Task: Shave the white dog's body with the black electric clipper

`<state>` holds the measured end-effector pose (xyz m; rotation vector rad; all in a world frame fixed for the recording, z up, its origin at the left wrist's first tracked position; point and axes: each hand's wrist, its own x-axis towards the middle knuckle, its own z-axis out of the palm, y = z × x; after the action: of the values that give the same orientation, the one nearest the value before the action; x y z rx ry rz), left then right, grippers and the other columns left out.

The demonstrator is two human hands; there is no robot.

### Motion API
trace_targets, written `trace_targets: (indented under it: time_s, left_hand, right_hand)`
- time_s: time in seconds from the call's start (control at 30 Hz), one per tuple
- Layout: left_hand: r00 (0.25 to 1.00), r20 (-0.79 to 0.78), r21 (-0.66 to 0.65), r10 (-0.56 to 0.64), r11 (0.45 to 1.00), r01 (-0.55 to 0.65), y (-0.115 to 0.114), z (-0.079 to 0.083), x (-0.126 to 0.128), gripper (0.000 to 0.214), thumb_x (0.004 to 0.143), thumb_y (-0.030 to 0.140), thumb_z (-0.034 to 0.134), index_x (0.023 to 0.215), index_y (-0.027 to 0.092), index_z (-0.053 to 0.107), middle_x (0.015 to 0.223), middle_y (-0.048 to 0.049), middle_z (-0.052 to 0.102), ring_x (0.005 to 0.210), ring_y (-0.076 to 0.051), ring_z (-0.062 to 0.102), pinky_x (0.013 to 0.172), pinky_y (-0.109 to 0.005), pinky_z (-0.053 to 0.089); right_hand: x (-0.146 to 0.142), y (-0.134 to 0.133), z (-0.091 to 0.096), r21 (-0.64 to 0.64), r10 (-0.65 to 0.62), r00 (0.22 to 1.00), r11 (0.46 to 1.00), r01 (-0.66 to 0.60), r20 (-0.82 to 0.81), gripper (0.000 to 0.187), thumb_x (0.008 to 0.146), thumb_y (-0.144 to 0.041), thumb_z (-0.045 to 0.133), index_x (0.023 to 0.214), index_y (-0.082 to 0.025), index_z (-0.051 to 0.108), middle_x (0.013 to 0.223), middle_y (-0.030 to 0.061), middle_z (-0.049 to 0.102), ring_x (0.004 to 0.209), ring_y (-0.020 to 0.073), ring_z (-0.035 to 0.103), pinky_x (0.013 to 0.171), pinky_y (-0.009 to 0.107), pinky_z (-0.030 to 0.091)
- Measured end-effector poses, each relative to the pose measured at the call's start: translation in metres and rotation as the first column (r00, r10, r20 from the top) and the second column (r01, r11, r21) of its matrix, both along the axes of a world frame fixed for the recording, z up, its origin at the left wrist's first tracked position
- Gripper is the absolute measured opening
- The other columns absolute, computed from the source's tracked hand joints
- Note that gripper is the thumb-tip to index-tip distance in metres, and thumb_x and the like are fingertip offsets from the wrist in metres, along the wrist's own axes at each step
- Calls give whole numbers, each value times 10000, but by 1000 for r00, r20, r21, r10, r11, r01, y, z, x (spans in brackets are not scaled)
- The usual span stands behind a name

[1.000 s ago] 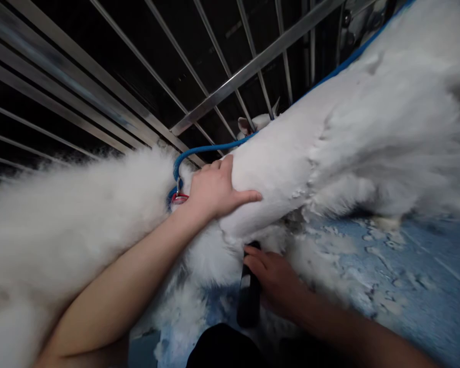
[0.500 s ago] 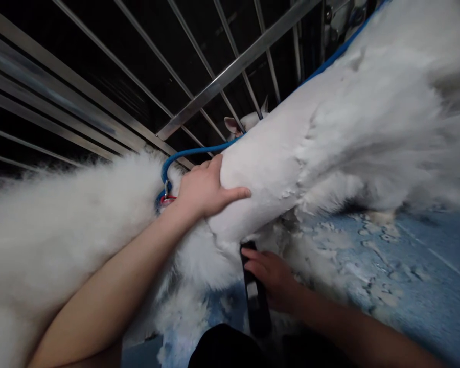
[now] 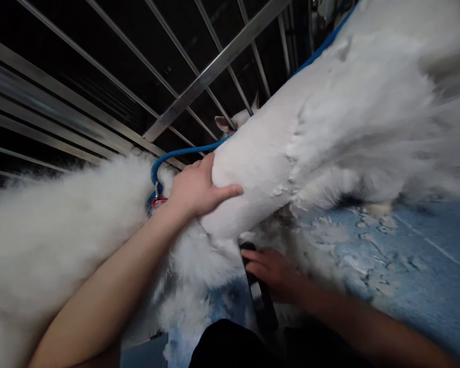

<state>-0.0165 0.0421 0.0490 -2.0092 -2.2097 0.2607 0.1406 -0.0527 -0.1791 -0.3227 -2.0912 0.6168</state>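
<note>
A white dog (image 3: 258, 145) stretches across the view, its coat cropped close over the body and fluffy at the left end. My left hand (image 3: 199, 189) lies on the cropped part, thumb spread out and the other fingers partly hidden over the far side. Below it, my right hand (image 3: 272, 271) grips black hair clippers (image 3: 262, 301), their head end up against the fur low on the near side. Just left of my left hand, a blue leash (image 3: 187, 151) with a metal clip meets something red at the neck.
Metal cage bars (image 3: 210, 76) run along the far side, and behind them a white animal with a pinkish ear (image 3: 223, 124) shows. Loose clipped fur (image 3: 329, 230) litters the blue surface (image 3: 417, 266). A dark rounded shape (image 3: 230, 345) fills the bottom middle.
The dog, bars and my left hand have shifted slightly left in view. The clippers are tilted a little more, their lower end further right. Both hands keep their hold.
</note>
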Motion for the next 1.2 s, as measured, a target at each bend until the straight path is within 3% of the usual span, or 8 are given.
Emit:
trace_targets:
  time_s: [0.17,0.43,0.5,0.6,0.67,0.77,0.97,1.2]
  left_hand:
    - [1000,2,10,-24,1000,24,0,-2,-1,960,683,866,507,1409,241,453,1271,-137,638,1129,-422,594,871,-505,499]
    - [995,-32,119,-91,988,94,-2,-6,-1,831,739,797,513,1343,226,502,1266,-139,631,1155,-383,581,919,-494,479]
    - [979,-91,193,-185,961,199,-13,-12,1,694,793,738,493,1261,231,566,1286,-132,615,1174,-343,571,967,-476,455]
    - [879,-150,80,-453,880,468,-39,-27,6,507,851,662,471,1078,253,665,1191,-110,663,1091,-290,615,961,-442,454]
    - [816,-185,37,-548,825,563,-55,-37,6,558,828,690,509,1129,246,664,1244,-138,643,1170,-325,579,1033,-484,403]
    - [840,-270,83,-470,858,507,-66,-43,1,680,810,706,547,1309,244,571,1454,-181,484,1358,-378,421,1132,-549,274]
    - [873,-236,180,-427,863,471,-49,-40,-16,894,744,788,554,1416,207,459,1513,-223,390,1390,-401,381,1103,-530,333]
    - [906,-174,179,-386,892,415,-37,-34,-15,1086,641,862,574,1466,181,390,1542,-237,340,1387,-442,370,1101,-573,332]
  right_hand:
    - [-4,2,19,126,-33,997,991,41,-62,153,901,-269,473,927,-232,619,1225,61,693,741,170,609,669,323,493]
    - [-23,12,-54,-34,-140,986,989,144,94,200,836,-236,514,987,-182,633,1196,143,697,823,213,660,711,343,520]
    - [-16,2,-48,-9,-98,994,995,99,52,191,861,-279,500,974,-201,632,1198,127,697,844,206,654,734,341,518]
    - [-10,-10,-20,91,-39,998,995,44,-58,171,900,-299,481,934,-222,630,1217,99,691,862,193,640,777,345,503]
    - [-11,-10,-4,117,-80,988,989,96,-134,175,914,-249,458,907,-216,630,1212,90,695,850,185,636,781,341,496]
    - [-19,0,-2,93,-156,972,980,174,-177,195,914,-210,441,862,-200,629,1188,84,711,783,177,631,737,329,490]
    - [-24,7,-27,80,-174,975,979,186,-135,271,927,-279,401,950,-173,649,1167,115,717,762,184,631,689,328,476]
    - [-13,1,13,205,-77,980,972,115,-184,176,918,-252,463,861,-230,628,1183,29,712,738,143,599,718,308,450]
